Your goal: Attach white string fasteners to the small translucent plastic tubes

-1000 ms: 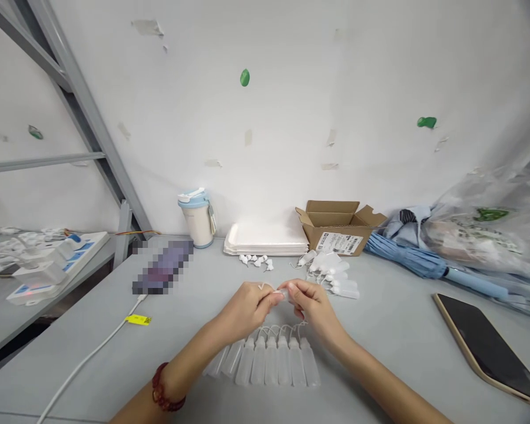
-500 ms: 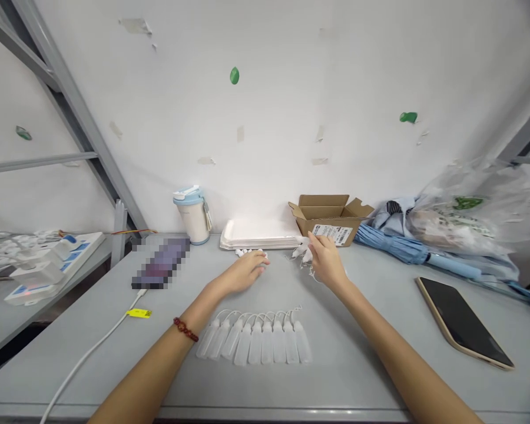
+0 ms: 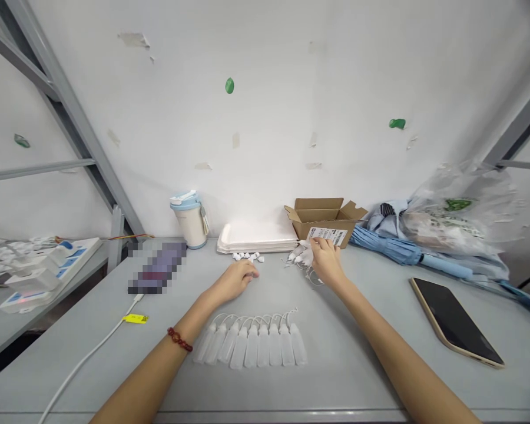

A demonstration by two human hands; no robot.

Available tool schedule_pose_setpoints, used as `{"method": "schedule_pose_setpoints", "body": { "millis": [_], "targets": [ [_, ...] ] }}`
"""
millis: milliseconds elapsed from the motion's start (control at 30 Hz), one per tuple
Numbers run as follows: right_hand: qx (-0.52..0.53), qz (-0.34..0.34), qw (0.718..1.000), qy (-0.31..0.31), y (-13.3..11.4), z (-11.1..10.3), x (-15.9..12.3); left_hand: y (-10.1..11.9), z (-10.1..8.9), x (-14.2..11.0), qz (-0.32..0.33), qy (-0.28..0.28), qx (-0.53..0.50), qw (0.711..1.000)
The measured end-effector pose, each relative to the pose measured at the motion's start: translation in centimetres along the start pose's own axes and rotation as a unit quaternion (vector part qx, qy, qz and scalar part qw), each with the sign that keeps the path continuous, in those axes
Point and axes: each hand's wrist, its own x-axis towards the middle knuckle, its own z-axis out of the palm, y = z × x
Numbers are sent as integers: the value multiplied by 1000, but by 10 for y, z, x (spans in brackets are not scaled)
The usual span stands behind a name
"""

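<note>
My left hand (image 3: 234, 281) rests low over the table, its fingers loosely bent and slightly apart, with nothing visible in them. Just beyond it lie several small white caps (image 3: 247, 257). My right hand (image 3: 329, 261) reaches down at a small heap of white pieces with thin strings (image 3: 301, 254). Its fingers are bent together against the heap, and the fingertips are partly hidden, so what they grip cannot be made out. Nearer me, several translucent slim plastic bottles (image 3: 251, 347) with white cord loops lie side by side in a row.
A stack of white trays (image 3: 260, 238) and an open cardboard box (image 3: 324, 221) stand against the wall. A lidded cup (image 3: 189, 221) and a blurred phone (image 3: 161, 268) on a cable are left. Rightward lie a blue umbrella (image 3: 388, 244), plastic bag (image 3: 454, 212) and black-screened phone (image 3: 457, 321).
My left hand has drawn back toward me, uncovering more of the white caps. My right hand has lowered its fingers to the stringed pieces. The view has shifted slightly.
</note>
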Motion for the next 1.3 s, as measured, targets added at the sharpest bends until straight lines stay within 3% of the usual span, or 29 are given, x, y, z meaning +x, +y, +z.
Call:
{"method": "schedule_pose_setpoints", "body": {
  "millis": [300,467,600,667,700,767,800,833,867,900,1033,1133,1233,1300],
  "targets": [
    [24,28,999,8,6,0,-4,-16,-9,-14,-85,33,-1,996],
    [111,43,993,10,-7,-19,-4,-16,-8,-14,-82,33,-2,996],
    [256,49,963,-68,-18,-51,-9,-16,-11,-15,-83,26,6,996],
    [306,10,939,-156,-18,-69,-13,-14,-12,-16,-91,26,12,995],
    [350,-29,906,-236,-18,-76,-16,-13,-12,-16,-95,26,14,995],
    [483,-130,702,-507,-18,-85,-20,-10,-12,-15,-103,24,14,994],
    [510,-148,619,-579,-20,-86,-22,-8,-11,-15,-106,23,11,994],
    [519,-162,557,-628,-21,-85,-23,-7,-10,-15,-108,21,7,994],
    [522,-165,526,-651,-24,-83,-23,-5,-9,-15,-110,19,2,994],
    [518,-166,511,-665,-26,-79,-24,-3,-8,-15,-111,17,-4,994],
    [479,-146,509,-701,-31,-69,-24,4,-4,-15,-110,11,-30,993],
    [458,-110,533,-703,-29,-69,-24,8,-4,-16,-113,11,-49,992],
    [449,-78,593,-664,-27,-69,-24,10,-4,-17,-122,18,-71,990],
    [445,-66,655,-607,-27,-68,-24,12,-5,-18,-133,22,-92,987]
  ]
}}
